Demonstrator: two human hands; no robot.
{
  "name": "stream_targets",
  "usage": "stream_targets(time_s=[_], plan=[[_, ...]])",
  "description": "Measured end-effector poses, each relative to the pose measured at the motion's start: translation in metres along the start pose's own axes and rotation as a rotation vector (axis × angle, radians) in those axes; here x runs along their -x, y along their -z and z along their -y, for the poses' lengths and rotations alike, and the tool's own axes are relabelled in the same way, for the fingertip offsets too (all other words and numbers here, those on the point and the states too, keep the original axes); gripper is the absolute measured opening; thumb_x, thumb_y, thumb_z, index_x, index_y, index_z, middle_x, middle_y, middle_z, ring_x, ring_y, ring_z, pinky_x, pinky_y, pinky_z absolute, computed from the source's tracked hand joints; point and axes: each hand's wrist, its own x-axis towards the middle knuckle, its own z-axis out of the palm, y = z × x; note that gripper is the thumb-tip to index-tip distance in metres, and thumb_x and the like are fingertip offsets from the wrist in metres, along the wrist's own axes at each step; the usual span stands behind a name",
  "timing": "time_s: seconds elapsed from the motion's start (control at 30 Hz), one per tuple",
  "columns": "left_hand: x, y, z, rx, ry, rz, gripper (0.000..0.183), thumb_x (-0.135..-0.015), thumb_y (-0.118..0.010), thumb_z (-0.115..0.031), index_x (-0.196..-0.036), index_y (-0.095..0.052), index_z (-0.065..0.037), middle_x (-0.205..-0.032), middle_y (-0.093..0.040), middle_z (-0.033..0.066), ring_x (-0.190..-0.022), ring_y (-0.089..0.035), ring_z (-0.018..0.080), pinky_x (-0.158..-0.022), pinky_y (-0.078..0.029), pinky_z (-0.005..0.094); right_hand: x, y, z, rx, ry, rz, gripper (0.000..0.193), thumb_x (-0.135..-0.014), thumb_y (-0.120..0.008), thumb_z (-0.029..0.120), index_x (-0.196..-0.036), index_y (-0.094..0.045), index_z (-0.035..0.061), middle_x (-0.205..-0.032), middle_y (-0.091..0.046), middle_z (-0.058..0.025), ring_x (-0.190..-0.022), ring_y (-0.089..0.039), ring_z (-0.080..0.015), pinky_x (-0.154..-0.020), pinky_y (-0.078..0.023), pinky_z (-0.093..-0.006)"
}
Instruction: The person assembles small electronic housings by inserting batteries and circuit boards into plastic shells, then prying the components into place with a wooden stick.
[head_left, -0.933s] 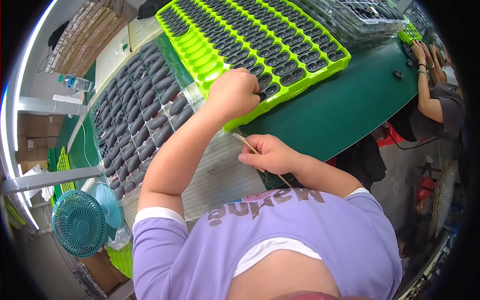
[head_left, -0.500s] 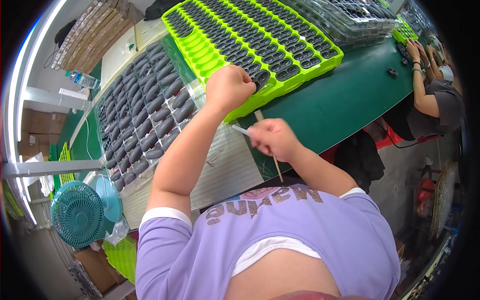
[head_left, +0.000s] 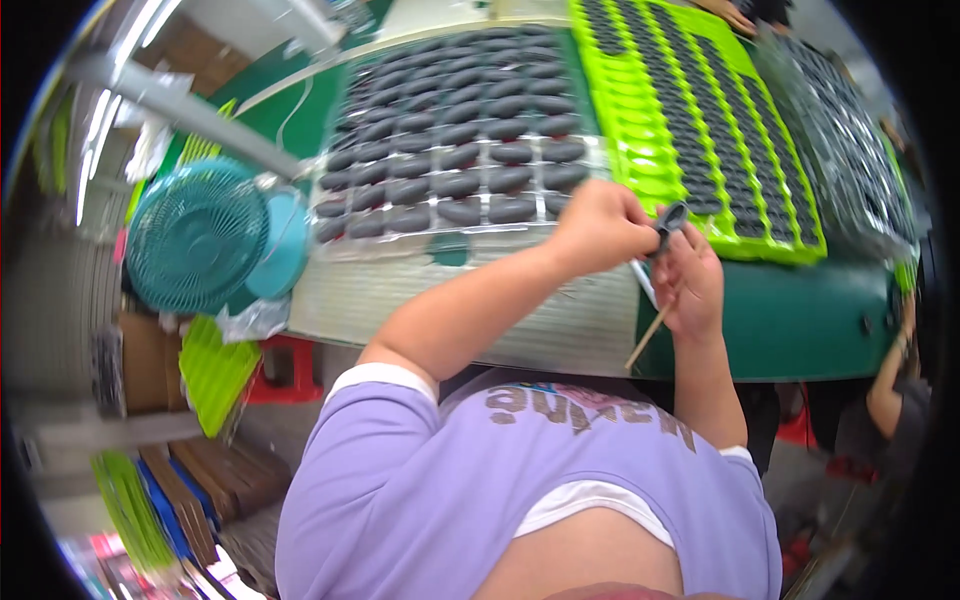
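Observation:
My left hand (head_left: 598,228) and my right hand (head_left: 688,280) meet above the table's front edge. Between them is a small dark oval part (head_left: 671,217), pinched by the fingers of my left hand and touched by my right. My right hand also grips a thin wooden stick (head_left: 648,335) that points down toward me, with a small white piece beside it. Just beyond the hands lie a clear tray of dark oval parts (head_left: 460,150) and a bright green tray (head_left: 700,110) filled with the same parts.
A teal fan (head_left: 205,235) stands at the table's left end. A clear tray with dark parts (head_left: 850,150) lies at the far right on the green table (head_left: 800,320). Another person's arm (head_left: 890,380) shows at the right. Green trays are stacked on the floor (head_left: 215,370).
The view has swung left, so the trays now sit further right. My left hand came off the green tray with a dark part and met my right hand.

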Motion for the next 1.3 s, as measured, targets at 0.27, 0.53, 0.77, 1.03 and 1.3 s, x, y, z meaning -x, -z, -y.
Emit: stream_targets(time_s=[0.27,0.53,0.77,1.03,1.3], plan=[[0.005,0.080,0.013,-0.130,-0.158,-0.126,0.021,-0.084,-0.075,-0.023,-0.082,-0.073,-0.002,-0.068,-0.068,0.0020,-0.059,-0.060,0.0064,-0.053,-0.047,0.0242,-0.030,-0.029,-0.006,-0.094,-0.033,0.091,0.035,-0.095,-0.060,0.018,-0.124,-0.056,-0.0022,-0.101,-0.069,-0.0088,-0.052,-0.048,-0.0015,-0.039,-0.032,-0.0143],[-0.022,0.332,0.049,-1.148,0.390,-0.727,0.024,-0.076,-0.064,-0.021,-0.096,-0.076,-0.014,-0.104,-0.071,0.0131,-0.100,-0.068,0.0309,-0.087,-0.053,0.0407,-0.040,-0.015,-0.012,-0.128,-0.034,0.062,0.038,-0.096,-0.058,0.018,-0.127,-0.053,-0.0038,-0.101,-0.068,-0.0100,-0.054,-0.048,-0.0019,-0.039,-0.032,-0.0141],[-0.026,0.374,0.065,-1.401,0.541,-0.350,0.027,-0.074,-0.067,-0.014,-0.100,-0.075,-0.010,-0.110,-0.069,0.0169,-0.105,-0.066,0.0327,-0.090,-0.052,0.0428,-0.040,-0.012,-0.009,-0.083,-0.066,0.033,0.039,-0.097,-0.056,0.017,-0.128,-0.050,-0.0053,-0.101,-0.067,-0.0100,-0.054,-0.047,-0.0021,-0.039,-0.033,-0.0148],[0.008,0.337,0.041,-0.057,-0.029,-0.527,0.032,-0.086,-0.067,-0.011,-0.111,-0.062,0.008,-0.097,-0.069,0.0136,-0.087,-0.071,0.0255,-0.075,-0.058,0.0324,-0.039,-0.015,-0.005,-0.071,-0.204,0.122,0.038,-0.095,-0.059,0.021,-0.125,-0.055,-0.0018,-0.096,-0.067,-0.0040,-0.051,-0.044,0.0003,-0.039,-0.032,-0.0138],[0.042,0.128,0.039,0.807,0.010,0.139,0.029,-0.089,-0.062,-0.007,-0.115,-0.062,0.004,-0.095,-0.067,0.0117,-0.073,-0.064,0.0173,-0.060,-0.053,0.0277,-0.029,-0.016,0.000,-0.125,-0.266,0.243,0.034,-0.097,-0.056,0.023,-0.122,-0.058,0.0004,-0.097,-0.068,-0.0072,-0.051,-0.045,0.0003,-0.040,-0.033,-0.0118]])
